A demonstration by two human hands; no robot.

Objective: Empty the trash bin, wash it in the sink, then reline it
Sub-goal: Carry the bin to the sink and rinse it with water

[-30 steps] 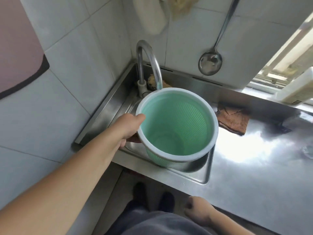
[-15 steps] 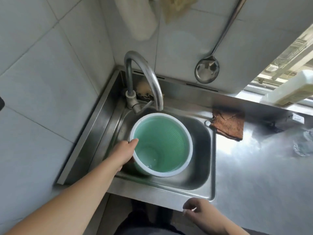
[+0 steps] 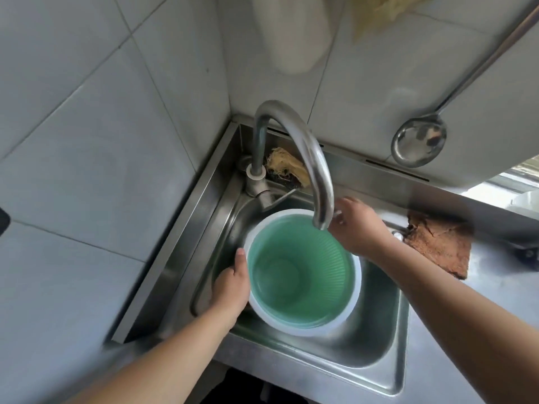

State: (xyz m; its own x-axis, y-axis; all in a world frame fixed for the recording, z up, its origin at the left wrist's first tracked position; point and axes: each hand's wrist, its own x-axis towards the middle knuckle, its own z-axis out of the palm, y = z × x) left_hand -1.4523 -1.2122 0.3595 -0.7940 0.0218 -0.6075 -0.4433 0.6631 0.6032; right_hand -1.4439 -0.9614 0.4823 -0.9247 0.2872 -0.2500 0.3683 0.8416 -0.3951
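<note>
The green trash bin [image 3: 300, 275] with a white rim stands upright and unlined in the steel sink [image 3: 379, 360]. It sits under the curved faucet [image 3: 306, 153], and no water is running. My left hand [image 3: 230, 287] grips the bin's left side, thumb along the rim. My right hand [image 3: 358, 228] reaches across the bin's far rim. Its fingers are curled right beside the spout's tip and partly hidden by it. Whether they touch the spout or the rim I cannot tell.
The faucet lever [image 3: 280, 196] points right at the sink's back. A fibrous scrubber [image 3: 285, 167] lies behind the faucet. A brown cloth [image 3: 437, 246] rests on the steel counter to the right. A ladle [image 3: 418, 144] hangs on the tiled wall.
The bin has gone down from the sink's edge into the basin. My right hand has risen from near my waist to the spout's tip. My left hand keeps its hold.
</note>
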